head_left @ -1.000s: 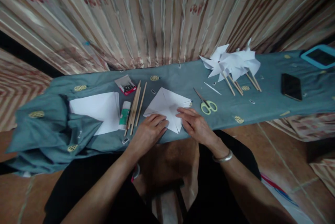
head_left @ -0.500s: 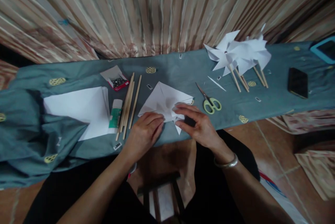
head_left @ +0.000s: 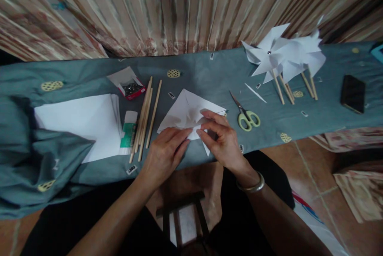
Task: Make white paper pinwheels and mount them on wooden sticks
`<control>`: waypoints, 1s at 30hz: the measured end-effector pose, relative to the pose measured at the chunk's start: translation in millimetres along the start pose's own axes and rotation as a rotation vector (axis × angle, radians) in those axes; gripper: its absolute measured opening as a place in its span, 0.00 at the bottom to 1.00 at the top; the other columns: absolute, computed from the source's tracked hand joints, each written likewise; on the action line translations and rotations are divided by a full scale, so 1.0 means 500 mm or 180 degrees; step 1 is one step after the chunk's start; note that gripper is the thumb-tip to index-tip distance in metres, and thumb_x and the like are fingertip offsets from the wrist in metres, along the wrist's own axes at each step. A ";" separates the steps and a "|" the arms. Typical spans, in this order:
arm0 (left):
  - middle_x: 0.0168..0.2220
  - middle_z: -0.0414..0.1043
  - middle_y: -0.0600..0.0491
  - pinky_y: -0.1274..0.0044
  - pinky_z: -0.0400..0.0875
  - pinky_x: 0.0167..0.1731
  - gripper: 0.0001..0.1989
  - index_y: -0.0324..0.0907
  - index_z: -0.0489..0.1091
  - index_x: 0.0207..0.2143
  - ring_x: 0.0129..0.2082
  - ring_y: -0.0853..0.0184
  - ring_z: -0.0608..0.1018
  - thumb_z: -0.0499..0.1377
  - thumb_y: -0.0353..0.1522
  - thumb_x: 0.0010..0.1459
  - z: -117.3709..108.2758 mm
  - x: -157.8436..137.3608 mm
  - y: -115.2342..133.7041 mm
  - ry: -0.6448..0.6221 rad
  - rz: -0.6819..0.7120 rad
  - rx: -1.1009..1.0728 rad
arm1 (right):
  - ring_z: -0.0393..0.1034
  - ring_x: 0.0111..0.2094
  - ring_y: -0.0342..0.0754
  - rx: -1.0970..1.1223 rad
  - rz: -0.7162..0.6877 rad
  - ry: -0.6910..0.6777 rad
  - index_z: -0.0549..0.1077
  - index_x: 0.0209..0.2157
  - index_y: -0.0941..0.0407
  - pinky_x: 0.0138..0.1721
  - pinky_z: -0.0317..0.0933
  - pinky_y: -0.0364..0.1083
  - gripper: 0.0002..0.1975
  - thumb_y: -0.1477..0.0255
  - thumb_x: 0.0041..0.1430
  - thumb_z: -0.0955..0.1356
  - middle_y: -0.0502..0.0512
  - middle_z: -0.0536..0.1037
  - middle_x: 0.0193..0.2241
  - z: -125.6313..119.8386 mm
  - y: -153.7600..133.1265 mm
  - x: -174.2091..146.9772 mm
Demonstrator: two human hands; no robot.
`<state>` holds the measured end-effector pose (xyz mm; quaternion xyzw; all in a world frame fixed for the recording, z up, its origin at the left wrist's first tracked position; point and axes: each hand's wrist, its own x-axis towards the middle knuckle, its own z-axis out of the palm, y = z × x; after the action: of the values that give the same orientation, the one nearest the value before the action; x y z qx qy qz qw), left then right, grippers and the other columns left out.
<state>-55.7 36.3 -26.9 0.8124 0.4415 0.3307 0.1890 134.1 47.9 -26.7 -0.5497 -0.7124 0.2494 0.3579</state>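
A white paper square (head_left: pixel 187 106), creased and cut in from its corners, lies on the cloth before me. My left hand (head_left: pixel 167 146) pinches the near edge of this paper, thumb and fingers together. My right hand (head_left: pixel 220 138) has thumb and forefinger closed on a folded-over flap near the paper's middle. A pointed corner of the paper sticks out below the right fingers. To the right lie scissors (head_left: pixel 248 119) with pale green handles, blades pointing away. Several wooden sticks (head_left: pixel 144 118) rest left of the paper.
A glue stick (head_left: pixel 129 130), a stack of white paper (head_left: pixel 80 122) and an open red box of small metal pins (head_left: pixel 131 88) are on the left. Finished paper pinwheels (head_left: pixel 284 54) on sticks, a thin paper strip (head_left: pixel 255 93) and a black phone (head_left: pixel 353 93) lie right.
My right thumb and forefinger have closed together on the paper flap, nearer my left hand. My left hand keeps its pinch. The camera view has shifted slightly.
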 end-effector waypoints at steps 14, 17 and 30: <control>0.35 0.75 0.49 0.74 0.76 0.37 0.09 0.38 0.74 0.42 0.36 0.67 0.78 0.56 0.28 0.62 0.006 0.002 -0.006 0.0126 -0.0011 -0.0093 | 0.67 0.54 0.52 -0.0295 -0.0137 0.0097 0.75 0.38 0.55 0.57 0.60 0.55 0.05 0.73 0.60 0.68 0.58 0.74 0.51 -0.004 -0.017 -0.002; 0.35 0.75 0.49 0.74 0.76 0.37 0.09 0.38 0.75 0.42 0.36 0.67 0.78 0.56 0.28 0.62 0.006 0.003 -0.005 0.0165 0.0018 -0.0072 | 0.67 0.54 0.52 -0.0320 -0.0215 0.0111 0.75 0.37 0.54 0.56 0.61 0.55 0.05 0.73 0.60 0.67 0.58 0.74 0.51 -0.003 -0.016 -0.004; 0.35 0.76 0.48 0.73 0.76 0.37 0.09 0.36 0.75 0.41 0.35 0.66 0.78 0.56 0.28 0.62 0.011 0.003 -0.007 0.0107 -0.0004 0.0047 | 0.66 0.54 0.53 -0.0500 -0.0298 0.0044 0.76 0.36 0.54 0.57 0.60 0.57 0.06 0.72 0.62 0.66 0.59 0.74 0.52 0.002 -0.011 -0.007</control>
<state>-53.4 39.2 -32.6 0.8078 0.4476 0.3410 0.1757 130.5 43.1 -24.1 -0.5439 -0.7522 0.1719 0.3298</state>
